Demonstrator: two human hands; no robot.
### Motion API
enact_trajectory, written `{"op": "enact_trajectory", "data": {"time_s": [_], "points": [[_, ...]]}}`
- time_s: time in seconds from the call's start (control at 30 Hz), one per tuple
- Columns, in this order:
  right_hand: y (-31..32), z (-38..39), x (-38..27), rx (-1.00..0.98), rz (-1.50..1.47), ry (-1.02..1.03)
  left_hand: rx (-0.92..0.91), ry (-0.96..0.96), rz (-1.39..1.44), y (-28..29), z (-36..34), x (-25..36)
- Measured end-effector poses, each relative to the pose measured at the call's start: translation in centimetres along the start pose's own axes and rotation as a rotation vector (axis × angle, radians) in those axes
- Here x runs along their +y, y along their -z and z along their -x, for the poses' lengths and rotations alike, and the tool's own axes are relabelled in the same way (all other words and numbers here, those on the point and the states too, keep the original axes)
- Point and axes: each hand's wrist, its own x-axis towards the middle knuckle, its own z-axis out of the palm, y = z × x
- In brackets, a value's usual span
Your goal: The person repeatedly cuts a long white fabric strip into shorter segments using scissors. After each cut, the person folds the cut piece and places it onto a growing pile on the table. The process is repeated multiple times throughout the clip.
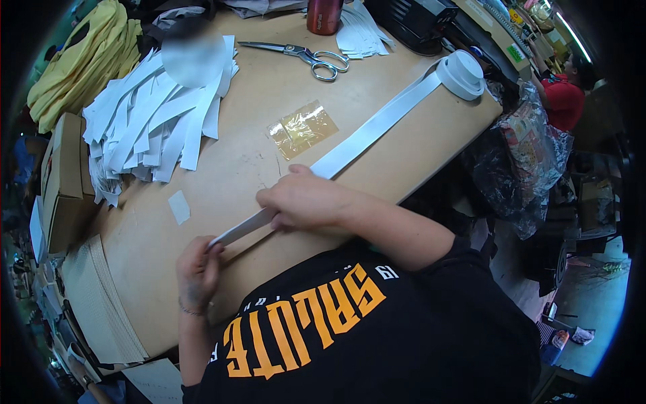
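A long white elastic-like band (367, 140) runs across the table from its roll (461, 73) at the far right to my hands. My left hand (200, 268) pinches the band's near end, close to the table's front edge. Farther along, my right hand (306, 200) is closed round the same band, its fingers curled over it. Between the two hands the band is stretched out straight and turned partly on edge. Beyond my right hand lies a clear, yellowish plastic piece (303, 128) on the table (249, 155).
Cut white strips (158, 114) are heaped at the far left, beside yellow cloth (84, 60) and a cardboard box (67, 182). Scissors (303, 56) lie at the back, near a red tumbler (324, 17) and more strips (361, 32). A person in red (564, 97) is at far right.
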Motion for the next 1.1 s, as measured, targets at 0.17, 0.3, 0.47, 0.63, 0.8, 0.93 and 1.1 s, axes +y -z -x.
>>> {"op": "enact_trajectory", "data": {"time_s": [0.17,0.3,0.47,0.63,0.8,0.93,1.1], "points": [[3.7,3.5,4.6,0.071,0.218,-0.173,0.296,0.202,0.064,5.0,3.3,-6.0],[6.7,6.7,9.4,0.152,0.457,-0.432,0.497,0.291,0.054,8.4,5.8,-10.9],[9.6,10.2,19.6,0.445,0.582,-0.608,0.528,0.371,0.003,9.7,6.7,-13.6],[13.1,11.5,26.4,0.540,0.523,-0.680,0.531,0.417,0.044,8.8,5.8,-13.1],[13.0,14.7,32.2,0.745,0.643,-0.573,0.505,0.392,0.125,5.4,3.4,-9.2],[14.8,18.1,34.8,0.682,0.623,-0.818,0.409,0.338,0.250,2.1,1.0,-7.1],[15.3,17.6,33.4,0.592,0.634,-0.862,0.391,0.355,0.288,2.2,0.5,-7.5]]}}
